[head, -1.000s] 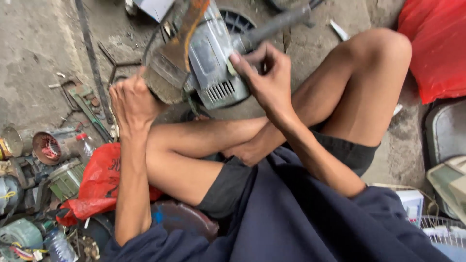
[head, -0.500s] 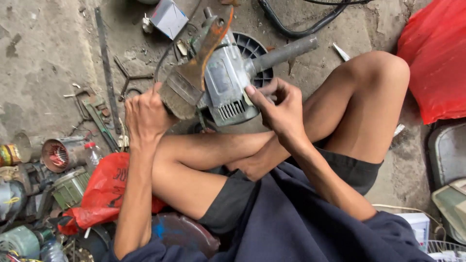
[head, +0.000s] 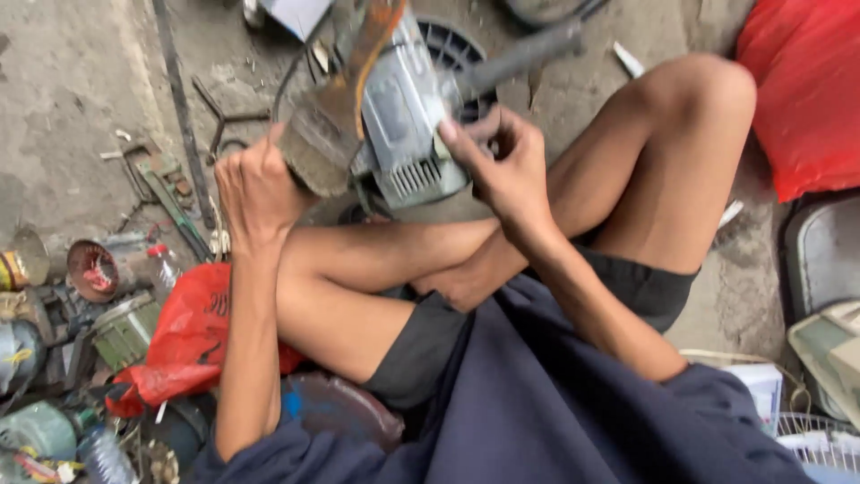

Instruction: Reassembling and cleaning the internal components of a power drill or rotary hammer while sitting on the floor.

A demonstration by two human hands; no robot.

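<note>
I sit cross-legged on a concrete floor with a grey electric motor (head: pixel 408 116) held up over my shins. A rusty bracket (head: pixel 336 108) with an orange streak is fixed to its left side, and a grey shaft (head: pixel 528 54) sticks out to the upper right. My left hand (head: pixel 255 188) grips the lower end of the bracket. My right hand (head: pixel 502 166) is wrapped around the motor's right side, thumb on its vented end. A black fan guard (head: pixel 457 45) lies on the floor behind the motor.
A red plastic bag (head: pixel 184 336) lies by my left thigh among cans, bottles and metal scrap (head: pixel 81 305). A larger red bag (head: pixel 802 90) is at the upper right. Metal rods (head: pixel 175 99) lie on the floor at left. A pale casing (head: pixel 829 350) sits at right.
The motor stays in both hands and has tilted slightly. The view has shifted, so the motor sits higher in the frame now.
</note>
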